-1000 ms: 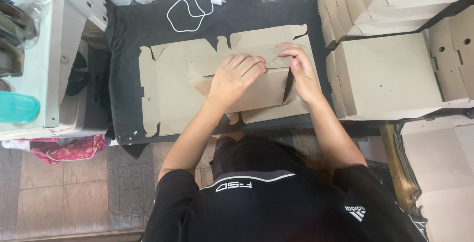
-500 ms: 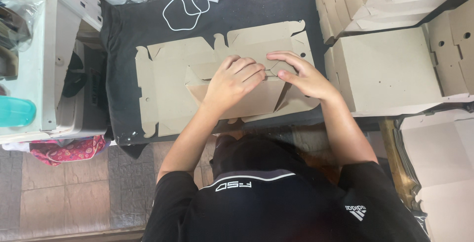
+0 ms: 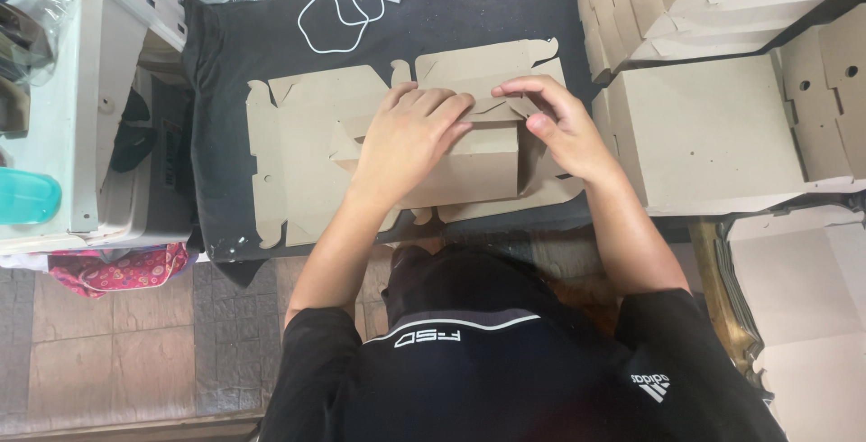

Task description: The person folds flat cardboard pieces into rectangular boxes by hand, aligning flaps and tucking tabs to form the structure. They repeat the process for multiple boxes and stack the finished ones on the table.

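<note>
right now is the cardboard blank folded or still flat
Partly folded: the cardboard blank lies flat at left, its middle panels doubled over under both hands.

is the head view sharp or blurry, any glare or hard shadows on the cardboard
Head view: sharp overall, both hands crisp, left hand and right hand on the flat brown die-cut cardboard box blank; light is soft and even, only faint shadows under the hands; no glare on the matte black table cloth.
</note>
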